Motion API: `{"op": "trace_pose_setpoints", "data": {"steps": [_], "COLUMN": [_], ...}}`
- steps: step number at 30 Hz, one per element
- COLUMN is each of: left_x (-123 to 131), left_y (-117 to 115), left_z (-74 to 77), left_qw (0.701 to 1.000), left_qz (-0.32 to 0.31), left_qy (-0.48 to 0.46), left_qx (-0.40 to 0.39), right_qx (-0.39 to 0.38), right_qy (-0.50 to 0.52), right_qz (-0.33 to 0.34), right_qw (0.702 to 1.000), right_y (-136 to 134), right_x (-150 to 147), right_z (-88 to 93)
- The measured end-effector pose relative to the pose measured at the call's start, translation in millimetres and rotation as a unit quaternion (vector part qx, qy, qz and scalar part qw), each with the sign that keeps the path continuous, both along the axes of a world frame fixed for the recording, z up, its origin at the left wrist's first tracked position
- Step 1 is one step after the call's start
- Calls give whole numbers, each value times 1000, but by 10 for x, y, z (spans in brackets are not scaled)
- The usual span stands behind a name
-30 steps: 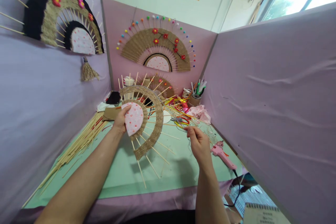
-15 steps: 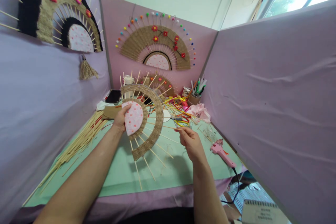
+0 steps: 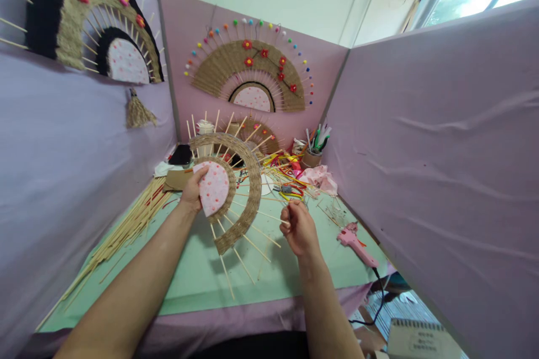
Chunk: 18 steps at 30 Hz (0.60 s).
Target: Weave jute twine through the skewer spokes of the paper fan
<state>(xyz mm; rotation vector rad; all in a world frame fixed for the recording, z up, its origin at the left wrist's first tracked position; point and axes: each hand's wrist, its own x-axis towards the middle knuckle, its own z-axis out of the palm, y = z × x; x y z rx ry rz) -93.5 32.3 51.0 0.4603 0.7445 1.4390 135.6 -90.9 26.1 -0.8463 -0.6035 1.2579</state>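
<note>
Craft booth with lilac and pink fabric partitions [image 3: 421,151] on three sides, finished fans [image 3: 252,76] pinned on the walls, and a green mat [image 3: 269,275] on the table. The left hand [image 3: 191,192] is closed on the woven fan [image 3: 249,190], thumb on the dotted pink half-disc [image 3: 214,188] at its hub, and holds it raised off the mat and turned on its side, with the arc bulging to the right. The fan is a jute-twine band woven over thin bamboo spokes [image 3: 242,255], which fan out bare past the band, right and downward. The right hand [image 3: 297,229] sits just right of the fan, level with its lower half, fingers drawn into a tight pinch at the tip of one spoke that points straight at it. Whether it grips that spoke or a fine strand is too thin to tell. The right hand is the nearer one to the free spoke ends; the left stays at the hub. Loose bamboo sticks [image 3: 126,224] lie in a long bundle along the left edge. A pink glue gun [image 3: 356,244] lies on the mat right of the right hand, apart from it. A pen cup [image 3: 312,158] and colourful clutter sit at the back.
</note>
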Motion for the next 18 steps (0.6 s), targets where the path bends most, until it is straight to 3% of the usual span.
{"op": "trace_pose_setpoints", "data": {"steps": [4, 12, 18], "left_x": [-27, -85, -78], "left_y": [28, 61, 40], "left_z": [6, 15, 39], "left_qw": [998, 995, 995], "left_qz": [38, 69, 75], "left_qy": [-37, -74, -69], "left_qx": [14, 23, 24], "right_qx": [-22, -22, -2], "right_qy": [8, -128, -165], "right_qz": [-7, -60, -71], "right_qw": [1000, 990, 984], "right_y": [41, 163, 204], "right_x": [26, 137, 176], "right_z": [-36, -260, -350]}}
